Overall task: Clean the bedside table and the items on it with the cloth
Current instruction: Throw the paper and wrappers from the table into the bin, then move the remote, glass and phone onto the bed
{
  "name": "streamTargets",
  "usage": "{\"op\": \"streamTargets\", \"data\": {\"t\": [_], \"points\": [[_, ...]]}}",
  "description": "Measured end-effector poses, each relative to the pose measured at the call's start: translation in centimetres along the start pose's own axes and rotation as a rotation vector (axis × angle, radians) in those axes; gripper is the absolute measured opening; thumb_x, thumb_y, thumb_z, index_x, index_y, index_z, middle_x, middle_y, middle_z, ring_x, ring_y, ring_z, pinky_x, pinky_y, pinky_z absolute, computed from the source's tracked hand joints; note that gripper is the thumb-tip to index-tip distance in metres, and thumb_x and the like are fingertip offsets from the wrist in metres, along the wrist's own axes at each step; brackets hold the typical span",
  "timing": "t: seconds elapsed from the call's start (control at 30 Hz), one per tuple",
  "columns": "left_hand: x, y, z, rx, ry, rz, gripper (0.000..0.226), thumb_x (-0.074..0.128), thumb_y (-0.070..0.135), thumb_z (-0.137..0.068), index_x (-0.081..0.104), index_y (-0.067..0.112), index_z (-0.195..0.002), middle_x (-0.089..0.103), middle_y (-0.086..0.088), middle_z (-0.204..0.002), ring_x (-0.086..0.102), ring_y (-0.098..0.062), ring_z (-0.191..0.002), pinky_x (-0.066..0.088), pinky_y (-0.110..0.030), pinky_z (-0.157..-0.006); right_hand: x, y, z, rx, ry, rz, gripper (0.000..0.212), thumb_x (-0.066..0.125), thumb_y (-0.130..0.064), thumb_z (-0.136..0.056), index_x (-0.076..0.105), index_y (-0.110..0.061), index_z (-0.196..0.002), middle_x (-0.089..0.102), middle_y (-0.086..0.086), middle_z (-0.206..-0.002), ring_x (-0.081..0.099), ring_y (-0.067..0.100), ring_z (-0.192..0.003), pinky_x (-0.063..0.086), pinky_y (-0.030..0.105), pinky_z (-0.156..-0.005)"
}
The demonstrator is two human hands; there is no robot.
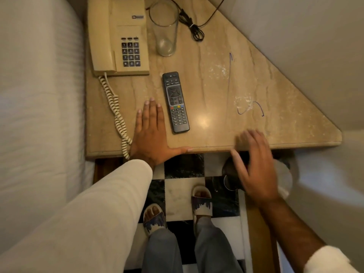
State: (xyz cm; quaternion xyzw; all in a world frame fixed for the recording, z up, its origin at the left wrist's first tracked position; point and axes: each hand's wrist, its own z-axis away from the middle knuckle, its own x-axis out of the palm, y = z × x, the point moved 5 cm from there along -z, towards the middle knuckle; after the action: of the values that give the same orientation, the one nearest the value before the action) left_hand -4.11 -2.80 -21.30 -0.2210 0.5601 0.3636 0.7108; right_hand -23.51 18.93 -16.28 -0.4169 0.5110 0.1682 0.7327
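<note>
The left hand (150, 133) lies flat and empty on the bedside table (256, 123), just left of the remote (175, 102). The right hand (256, 164), blurred, hovers spread at the front edge. No cloth can be made out.

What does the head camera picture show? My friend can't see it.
A person's left hand lies flat on a beige marble bedside table, beside a black remote control. Behind stand a cream corded telephone and an empty clear drinking glass; the blurred right hand hovers at the front edge.
</note>
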Motion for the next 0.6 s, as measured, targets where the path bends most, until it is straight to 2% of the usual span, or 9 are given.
{"op": "streamTargets", "data": {"t": [0.07,0.13,0.27,0.47,0.53,0.6], "points": [[-0.1,0.0,0.1,-0.004,0.008,0.0,0.163,0.018,0.116,-0.054,0.005,-0.003,-0.166,-0.003,-0.023,-0.176,-0.002,-0.037,-0.164,0.005,-0.055,-0.133,1.4,-3.7,-4.2,-0.131,-0.023,0.03,0.071,0.043,-0.051,-0.108,0.027,-0.014,-0.166,0.023,0.005,-0.175,0.012,0.02,-0.165,0.012,0.038,-0.133],[0.0,0.2,0.1,-0.007,0.016,-0.009,0.163,0.021,0.115,-0.054,0.006,-0.003,-0.166,-0.003,-0.023,-0.176,-0.002,-0.037,-0.164,0.007,-0.056,-0.133,2.8,-6.2,-8.6,-0.185,-0.041,0.104,0.073,0.038,-0.051,-0.11,0.02,-0.012,-0.169,0.016,0.007,-0.178,0.007,0.023,-0.166,0.009,0.04,-0.134],[0.3,-0.1,-0.1,-0.005,0.019,-0.018,0.162,0.019,0.114,-0.056,0.005,-0.004,-0.165,-0.003,-0.025,-0.175,-0.002,-0.038,-0.164,0.008,-0.057,-0.132,6.3,-8.1,-13.6,-0.269,-0.116,0.272,0.072,0.031,-0.049,-0.112,0.014,-0.008,-0.169,0.008,0.01,-0.179,0.005,0.026,-0.166,0.011,0.047,-0.134],[-0.3,0.0,0.0,-0.02,-0.011,0.04,0.157,0.015,0.112,-0.058,0.002,-0.001,-0.166,-0.008,-0.021,-0.176,-0.006,-0.035,-0.165,0.005,-0.054,-0.133,7.6,-7.8,-13.9,-0.298,-0.049,0.332,0.077,0.029,-0.055,-0.11,0.015,-0.007,-0.169,0.011,0.011,-0.178,0.009,0.024,-0.166,0.009,0.045,-0.135],[-1.2,-0.1,-0.2,-0.089,0.028,0.184,0.145,0.016,0.108,-0.067,0.007,0.003,-0.167,0.001,-0.017,-0.177,0.001,-0.032,-0.165,0.01,-0.051,-0.134,7.7,-7.6,-14.0,-0.293,-0.052,0.341,0.078,0.027,-0.056,-0.109,0.014,-0.007,-0.169,0.011,0.011,-0.178,0.009,0.024,-0.166,0.009,0.045,-0.135],[-2.6,0.2,-0.7,-0.206,0.109,0.34,0.125,0.026,0.098,-0.081,0.02,0.006,-0.165,0.02,-0.016,-0.174,0.02,-0.032,-0.161,0.025,-0.05,-0.131,7.7,-7.5,-14.0,-0.289,-0.046,0.352,0.079,0.027,-0.057,-0.109,0.013,-0.008,-0.169,0.009,0.011,-0.179,0.008,0.024,-0.166,0.009,0.045,-0.135]]}}
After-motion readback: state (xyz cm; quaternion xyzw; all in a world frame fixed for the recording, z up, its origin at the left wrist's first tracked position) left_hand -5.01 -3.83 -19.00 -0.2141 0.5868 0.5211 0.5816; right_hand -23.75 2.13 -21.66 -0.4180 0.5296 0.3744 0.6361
